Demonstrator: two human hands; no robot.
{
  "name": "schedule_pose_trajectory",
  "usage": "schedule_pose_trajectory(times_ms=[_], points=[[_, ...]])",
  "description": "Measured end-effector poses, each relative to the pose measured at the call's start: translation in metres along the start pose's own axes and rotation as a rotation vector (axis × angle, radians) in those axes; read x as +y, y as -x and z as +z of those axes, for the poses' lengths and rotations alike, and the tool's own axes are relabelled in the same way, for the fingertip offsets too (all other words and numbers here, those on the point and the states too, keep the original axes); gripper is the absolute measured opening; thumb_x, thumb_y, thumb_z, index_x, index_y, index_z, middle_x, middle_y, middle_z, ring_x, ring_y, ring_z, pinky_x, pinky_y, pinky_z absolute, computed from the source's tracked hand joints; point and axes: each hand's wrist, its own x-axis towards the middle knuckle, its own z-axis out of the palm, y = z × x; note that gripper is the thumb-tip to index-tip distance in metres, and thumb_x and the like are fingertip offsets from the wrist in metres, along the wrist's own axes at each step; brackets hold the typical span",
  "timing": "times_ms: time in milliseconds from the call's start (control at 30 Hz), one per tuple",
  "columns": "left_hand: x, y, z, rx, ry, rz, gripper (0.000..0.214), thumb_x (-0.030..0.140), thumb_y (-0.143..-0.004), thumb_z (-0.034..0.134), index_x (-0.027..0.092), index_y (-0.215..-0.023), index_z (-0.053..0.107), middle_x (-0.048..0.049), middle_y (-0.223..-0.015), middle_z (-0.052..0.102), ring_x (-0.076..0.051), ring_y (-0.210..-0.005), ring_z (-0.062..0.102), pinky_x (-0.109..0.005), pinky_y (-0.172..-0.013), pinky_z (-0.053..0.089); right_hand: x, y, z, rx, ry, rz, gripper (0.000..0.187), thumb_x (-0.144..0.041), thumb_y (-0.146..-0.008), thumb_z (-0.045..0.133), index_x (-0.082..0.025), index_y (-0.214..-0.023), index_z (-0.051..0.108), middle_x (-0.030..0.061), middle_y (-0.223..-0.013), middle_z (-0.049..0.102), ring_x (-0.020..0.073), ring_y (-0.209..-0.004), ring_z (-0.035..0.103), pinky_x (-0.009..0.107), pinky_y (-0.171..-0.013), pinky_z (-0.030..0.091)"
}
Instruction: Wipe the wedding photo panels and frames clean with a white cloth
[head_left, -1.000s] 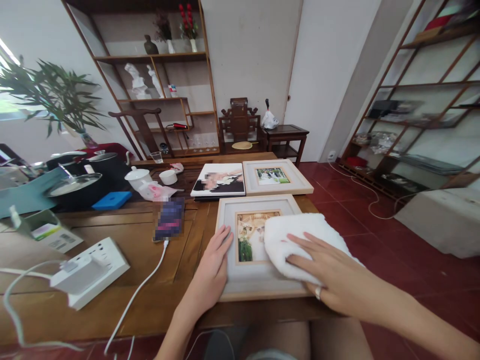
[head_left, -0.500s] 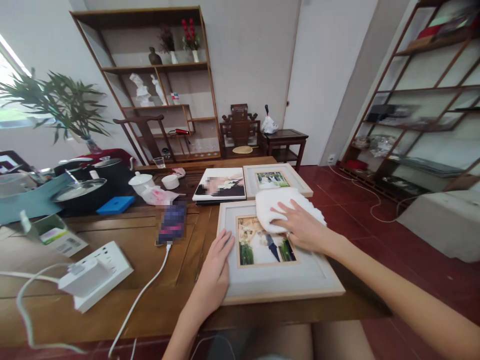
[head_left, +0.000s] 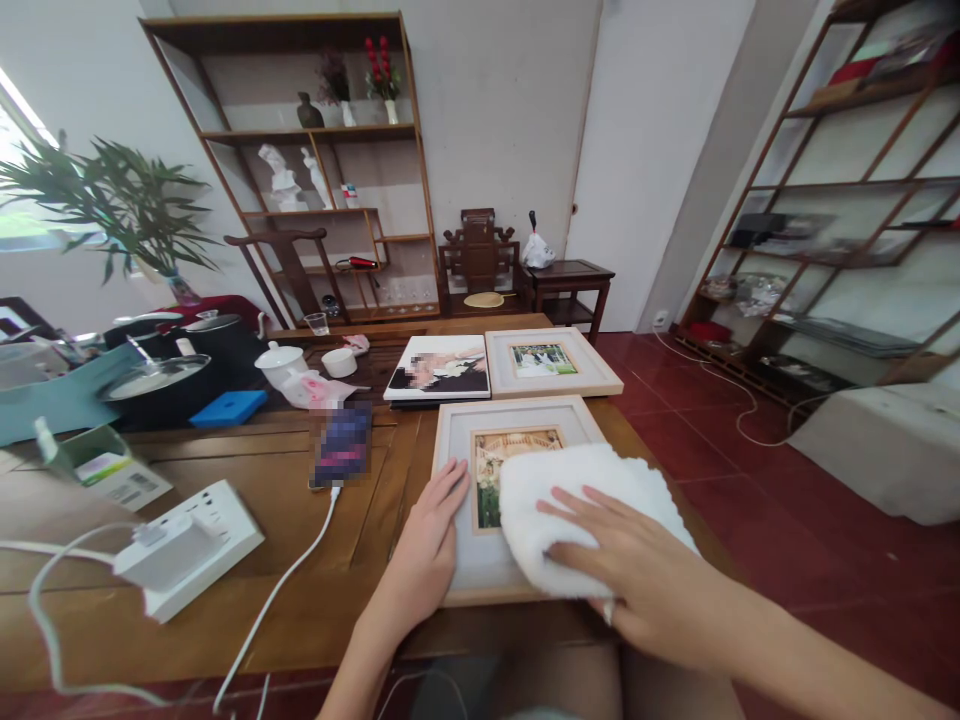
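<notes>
A light-wood picture frame (head_left: pixel 517 406) with a wedding photo lies flat at the table's near right edge. My left hand (head_left: pixel 431 530) rests on its left border, fingers stretched out and nearly together. Over the frame's right side spreads a thick white cloth (head_left: pixel 570 470), covering much of the photo and the near right corner. My right hand (head_left: pixel 637 560) presses the cloth down from above and grips its near edge, with a ring on one finger. What lies under the cloth is hidden.
Behind the frame lie a second framed photo (head_left: pixel 592 376) and a photo album (head_left: pixel 405 392). Leftward on the wooden table (head_left: pixel 300 630) are a charging phone (head_left: pixel 343 445), a power strip (head_left: pixel 199 545), a blue box (head_left: pixel 229 407) and a black pan (head_left: pixel 161 385).
My right hand has drawn the white cloth toward me, from the frame's far right corner to its near right part. The far edge is uncovered. My left hand stays on the left border.
</notes>
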Motion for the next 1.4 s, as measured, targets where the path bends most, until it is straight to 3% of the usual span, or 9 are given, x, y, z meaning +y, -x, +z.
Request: schedule_pose_trajectory(times_ms=[200, 367, 533, 733, 867, 1033, 1167, 1267, 1400], points=[[-0.004, 0.001, 0.0, -0.016, -0.008, 0.032, 0.051, 0.007, -0.087, 0.029, 0.014, -0.136, 0.044, -0.0133, -0.144, 0.042, -0.023, -0.138, 0.028, -0.051, -0.113, 0.024, 0.068, -0.054, 0.0, 0.248, 0.286, 0.099, 0.065, -0.001, -0.066, 0.047, -0.021, -0.127, 0.053, 0.0096, -0.147, 0.035, 0.031, -0.137, 0.02, 0.056, -0.11, 0.014], [-0.004, 0.001, 0.0, -0.009, 0.003, 0.017, 0.051, 0.007, -0.087, 0.029, 0.014, -0.136, 0.045, -0.0127, -0.144, 0.042, -0.023, -0.139, 0.028, -0.05, -0.113, 0.024, 0.086, -0.083, -0.003, 0.235, 0.323, 0.124, 0.061, -0.003, -0.067, 0.047, -0.023, -0.124, 0.055, 0.0095, -0.146, 0.036, 0.0352, -0.137, 0.018, 0.062, -0.106, 0.015], [-0.004, 0.001, 0.003, 0.023, 0.017, -0.022, 0.05, 0.007, -0.087, 0.031, 0.013, -0.134, 0.047, -0.014, -0.144, 0.042, -0.023, -0.138, 0.03, -0.05, -0.113, 0.024, 0.055, -0.058, 0.003, 0.107, 0.195, 0.057, 0.06, -0.005, -0.067, 0.047, -0.023, -0.123, 0.057, 0.01, -0.144, 0.04, 0.0325, -0.136, 0.024, 0.057, -0.108, 0.015], [0.0, 0.0, 0.003, 0.035, 0.019, -0.03, 0.05, 0.007, -0.086, 0.032, 0.014, -0.133, 0.048, -0.0126, -0.143, 0.043, -0.022, -0.137, 0.03, -0.047, -0.113, 0.024, -0.01, -0.002, -0.023, -0.133, -0.089, -0.003, 0.067, -0.002, -0.057, 0.043, -0.026, -0.118, 0.059, 0.005, -0.144, 0.04, 0.0276, -0.136, 0.025, 0.055, -0.11, 0.016], [0.001, -0.001, 0.001, 0.024, 0.011, -0.02, 0.051, 0.006, -0.086, 0.032, 0.016, -0.132, 0.049, -0.0111, -0.143, 0.044, -0.021, -0.137, 0.031, -0.046, -0.113, 0.025, -0.028, 0.006, -0.021, -0.205, -0.121, -0.041, 0.074, -0.002, -0.051, 0.044, -0.026, -0.119, 0.059, 0.0032, -0.145, 0.038, 0.0312, -0.136, 0.024, 0.057, -0.109, 0.021], [-0.001, 0.0, 0.0, 0.005, 0.02, -0.008, 0.051, 0.006, -0.087, 0.032, 0.017, -0.134, 0.047, -0.011, -0.145, 0.041, -0.021, -0.138, 0.029, -0.047, -0.113, 0.025, 0.008, -0.019, 0.008, 0.069, 0.066, 0.001, 0.068, 0.001, -0.061, 0.046, -0.023, -0.124, 0.055, 0.0078, -0.147, 0.036, 0.0299, -0.137, 0.022, 0.056, -0.11, 0.018], [0.0, 0.001, -0.001, -0.008, 0.023, -0.012, 0.051, 0.006, -0.087, 0.032, 0.018, -0.134, 0.047, -0.0105, -0.145, 0.04, -0.021, -0.138, 0.028, -0.047, -0.114, 0.024, 0.05, -0.054, 0.01, 0.234, 0.243, 0.04, 0.061, 0.003, -0.069, 0.046, -0.018, -0.125, 0.053, 0.0114, -0.145, 0.038, 0.0315, -0.135, 0.026, 0.054, -0.109, 0.021], [0.001, 0.001, -0.001, -0.008, 0.038, -0.018, 0.051, 0.005, -0.086, 0.033, 0.019, -0.134, 0.047, -0.0101, -0.145, 0.041, -0.022, -0.138, 0.029, -0.047, -0.114, 0.024, 0.07, -0.083, 0.003, 0.261, 0.331, 0.066, 0.061, 0.003, -0.07, 0.045, -0.018, -0.127, 0.052, 0.0113, -0.147, 0.033, 0.0351, -0.137, 0.019, 0.059, -0.107, 0.018], [0.002, 0.0, -0.002, 0.004, 0.057, -0.029, 0.052, 0.005, -0.085, 0.035, 0.019, -0.133, 0.048, -0.0091, -0.144, 0.043, -0.022, -0.138, 0.03, -0.047, -0.114, 0.025, 0.076, -0.1, 0.0, 0.181, 0.316, 0.051, 0.063, 0.001, -0.069, 0.045, -0.022, -0.126, 0.053, 0.0072, -0.148, 0.034, 0.0371, -0.137, 0.016, 0.064, -0.104, 0.017]])
